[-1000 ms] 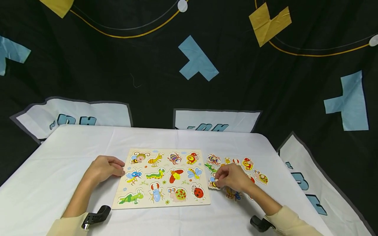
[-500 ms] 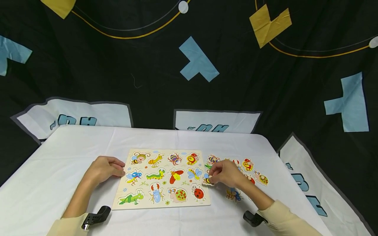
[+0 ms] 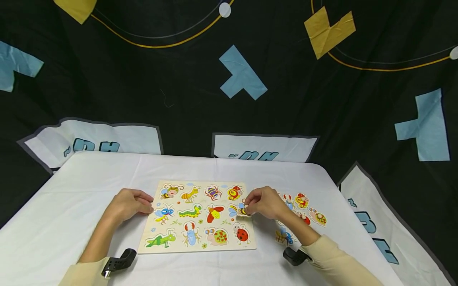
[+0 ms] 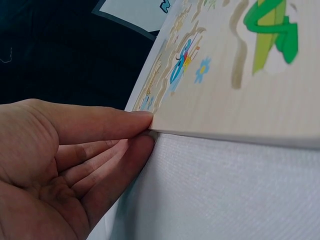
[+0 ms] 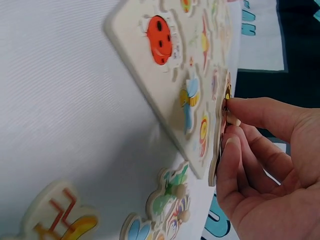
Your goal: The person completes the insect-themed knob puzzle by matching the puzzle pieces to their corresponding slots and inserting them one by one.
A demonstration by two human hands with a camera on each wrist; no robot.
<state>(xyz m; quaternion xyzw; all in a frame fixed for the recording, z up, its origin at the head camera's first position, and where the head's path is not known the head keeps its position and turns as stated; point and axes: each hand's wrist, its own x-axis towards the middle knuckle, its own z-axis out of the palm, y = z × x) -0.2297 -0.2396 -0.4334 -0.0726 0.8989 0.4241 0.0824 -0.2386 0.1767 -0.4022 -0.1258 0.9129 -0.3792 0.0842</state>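
A wooden peg puzzle board with printed insects in shallow cut-outs lies flat on the table. My left hand pinches its left edge; the wrist view shows thumb and finger at the board's rim. My right hand holds a bee puzzle piece above the board's right side, over the blue-winged insect cut-out. In the right wrist view the piece is edge-on and tilted, its small wooden knob between the fingertips.
Several loose insect pieces lie right of the board, including a snail, a butterfly-like red and yellow piece and a blue mosquito-like piece. My right forearm hides some. A white cloth covers the table; a dark curtain hangs behind.
My right hand has lifted the bee piece from the loose pieces and carried it left, over the board. The left hand stays at the board's left edge.
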